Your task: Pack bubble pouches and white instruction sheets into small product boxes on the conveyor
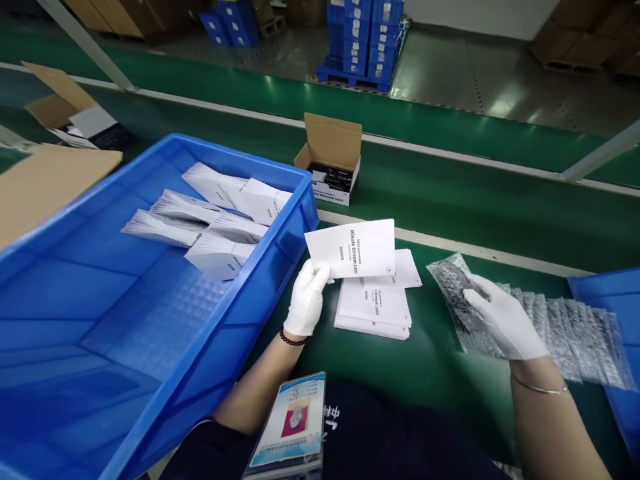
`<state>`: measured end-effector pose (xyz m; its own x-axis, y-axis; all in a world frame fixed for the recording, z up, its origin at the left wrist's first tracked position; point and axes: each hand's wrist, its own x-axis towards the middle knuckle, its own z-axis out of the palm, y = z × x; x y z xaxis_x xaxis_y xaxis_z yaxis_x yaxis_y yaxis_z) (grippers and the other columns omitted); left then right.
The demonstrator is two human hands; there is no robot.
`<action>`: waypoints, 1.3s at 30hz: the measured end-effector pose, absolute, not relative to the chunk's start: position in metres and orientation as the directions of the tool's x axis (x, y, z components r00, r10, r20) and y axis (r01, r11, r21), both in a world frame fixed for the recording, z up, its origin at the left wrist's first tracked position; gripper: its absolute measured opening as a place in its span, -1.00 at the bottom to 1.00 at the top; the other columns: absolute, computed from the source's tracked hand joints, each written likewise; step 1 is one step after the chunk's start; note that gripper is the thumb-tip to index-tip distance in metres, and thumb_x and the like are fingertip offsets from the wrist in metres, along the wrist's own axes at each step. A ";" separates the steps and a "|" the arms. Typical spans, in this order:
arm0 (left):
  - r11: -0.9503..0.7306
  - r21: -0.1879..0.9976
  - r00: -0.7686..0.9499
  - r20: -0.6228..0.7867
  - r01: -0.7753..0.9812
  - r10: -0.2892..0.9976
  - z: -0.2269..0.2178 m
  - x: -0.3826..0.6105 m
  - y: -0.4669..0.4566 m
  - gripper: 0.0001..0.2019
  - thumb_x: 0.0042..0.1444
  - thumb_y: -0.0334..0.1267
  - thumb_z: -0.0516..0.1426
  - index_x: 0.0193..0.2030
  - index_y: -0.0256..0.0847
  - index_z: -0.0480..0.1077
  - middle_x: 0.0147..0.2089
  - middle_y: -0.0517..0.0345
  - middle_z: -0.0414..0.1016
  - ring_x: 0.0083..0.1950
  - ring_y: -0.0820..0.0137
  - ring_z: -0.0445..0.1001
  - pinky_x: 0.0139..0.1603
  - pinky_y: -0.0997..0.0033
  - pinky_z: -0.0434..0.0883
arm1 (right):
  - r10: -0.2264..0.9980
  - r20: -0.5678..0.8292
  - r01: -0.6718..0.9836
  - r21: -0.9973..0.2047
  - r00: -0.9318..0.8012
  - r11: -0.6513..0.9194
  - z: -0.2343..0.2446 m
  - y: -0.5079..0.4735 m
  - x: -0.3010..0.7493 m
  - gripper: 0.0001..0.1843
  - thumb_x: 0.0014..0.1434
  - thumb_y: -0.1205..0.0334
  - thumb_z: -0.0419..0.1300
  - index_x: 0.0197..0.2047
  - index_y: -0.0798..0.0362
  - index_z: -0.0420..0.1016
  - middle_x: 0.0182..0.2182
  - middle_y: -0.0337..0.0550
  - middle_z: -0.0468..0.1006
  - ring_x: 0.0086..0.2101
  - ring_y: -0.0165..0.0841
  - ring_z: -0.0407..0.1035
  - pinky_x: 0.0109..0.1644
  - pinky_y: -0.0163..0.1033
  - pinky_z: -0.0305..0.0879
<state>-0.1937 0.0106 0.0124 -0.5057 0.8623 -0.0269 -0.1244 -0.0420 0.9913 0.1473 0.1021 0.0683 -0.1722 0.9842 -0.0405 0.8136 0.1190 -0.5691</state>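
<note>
My left hand [307, 300], in a white glove, pinches the corner of a white printed booklet [353, 248] and holds it just above a small stack of the same booklets [376, 308] on the green surface. My right hand [503, 319], also gloved, lies on a row of overlapping bubble-wrap bags [570, 333] to the right, its fingers curled round the edge of the leftmost bag [453, 280]. A large blue plastic bin [220, 347] on my left holds several fanned bundles of white booklets [210, 220].
An open cardboard box [331, 160] with a dark item inside stands on the green conveyor belt ahead. Another open carton [70, 113] sits far left, beside a brown cardboard sheet [45, 183]. A second blue bin's corner [607, 293] shows at right. An ID badge [293, 427] hangs at my chest.
</note>
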 end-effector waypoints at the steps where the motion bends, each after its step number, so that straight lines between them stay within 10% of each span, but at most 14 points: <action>1: -0.034 0.993 -0.500 -0.027 -0.113 0.865 0.012 -0.194 0.011 -0.72 0.18 -0.11 0.15 -0.06 -0.22 0.40 -0.12 0.06 0.50 -0.16 0.36 0.47 -0.15 0.37 0.43 | 0.976 -0.019 0.802 -0.574 -0.219 0.168 0.076 0.111 0.141 -0.40 0.22 -0.17 0.07 0.17 0.05 0.42 0.06 0.00 0.43 0.03 0.10 0.31 0.11 0.20 0.30; 6: -0.048 0.989 -0.446 -0.018 -0.138 0.895 0.013 -0.196 0.013 -0.63 0.17 -0.14 0.15 0.09 -0.18 0.37 0.07 0.02 0.46 0.05 0.24 0.43 0.04 0.24 0.41 | 0.890 0.186 0.679 -0.587 -0.417 0.441 0.119 0.157 0.086 -0.45 0.22 -0.04 0.12 0.21 0.03 0.38 0.07 -0.06 0.42 -0.01 0.04 0.35 0.03 0.07 0.38; 12: -0.064 0.978 -0.431 -0.028 -0.197 0.902 0.012 -0.202 0.015 -0.47 0.15 -0.10 0.16 0.25 -0.14 0.28 -0.11 0.03 0.46 -0.34 0.41 0.30 -0.36 0.39 0.34 | 0.776 0.096 0.739 -0.253 -0.623 0.625 0.126 0.225 -0.008 -0.61 0.21 0.34 0.07 0.07 0.00 0.52 -0.02 -0.13 0.48 -0.05 -0.06 0.36 0.08 0.00 0.31; 19: 0.034 0.980 -0.544 -0.137 -0.195 0.828 0.017 -0.202 0.013 -0.24 0.17 -0.12 0.15 0.45 -0.13 -0.09 -0.31 0.19 0.36 -0.36 0.48 0.26 -0.30 0.47 0.30 | 0.795 0.141 0.784 -0.133 -0.591 0.606 0.131 0.307 -0.118 -0.52 0.21 0.50 0.06 0.19 0.08 0.40 -0.02 -0.03 0.46 -0.05 -0.04 0.34 0.06 -0.02 0.29; 27: 0.035 0.980 -0.574 -0.145 -0.198 0.806 0.014 -0.205 0.019 -0.29 0.17 -0.10 0.15 0.41 -0.19 0.03 -0.33 0.21 0.35 -0.43 0.52 0.24 -0.37 0.49 0.29 | 0.782 -0.107 0.787 -0.004 -0.614 0.617 0.079 0.345 -0.157 -0.58 0.16 0.47 0.14 0.06 0.06 0.54 -0.08 0.00 0.50 -0.12 -0.07 0.39 -0.05 -0.10 0.35; 32: 0.003 0.978 -0.598 -0.131 -0.210 0.791 0.012 -0.202 0.025 -0.32 0.15 -0.13 0.15 0.39 -0.21 0.07 -0.19 0.11 0.47 -0.23 0.41 0.42 -0.15 0.40 0.40 | 0.802 0.090 0.806 0.085 -0.591 0.585 0.064 0.334 -0.136 -0.59 0.24 0.46 0.00 0.10 0.22 0.48 0.03 0.26 0.36 0.02 0.12 0.21 -0.01 0.10 0.25; 36: -0.069 0.945 -0.538 -0.120 -0.319 0.834 0.017 -0.199 0.033 -0.26 0.13 -0.16 0.17 0.41 -0.16 0.00 0.04 0.00 0.47 -0.09 0.33 0.48 -0.19 0.39 0.45 | 0.607 0.327 0.634 -0.033 -0.724 0.773 0.095 0.278 -0.104 -0.59 0.40 0.28 -0.15 0.10 0.09 0.45 0.05 0.06 0.36 0.01 -0.01 0.22 0.03 0.00 0.23; 39: -0.084 0.913 -0.510 -0.144 -0.398 0.848 0.027 -0.193 0.041 -0.25 0.08 -0.19 0.21 0.39 -0.18 0.05 0.16 -0.07 0.42 0.02 0.27 0.46 -0.16 0.38 0.48 | 0.238 0.171 0.237 -0.028 -0.956 0.971 0.113 0.207 -0.075 -0.68 0.38 0.07 0.02 0.02 0.02 0.49 0.02 -0.04 0.41 0.00 -0.02 0.24 0.07 0.00 0.22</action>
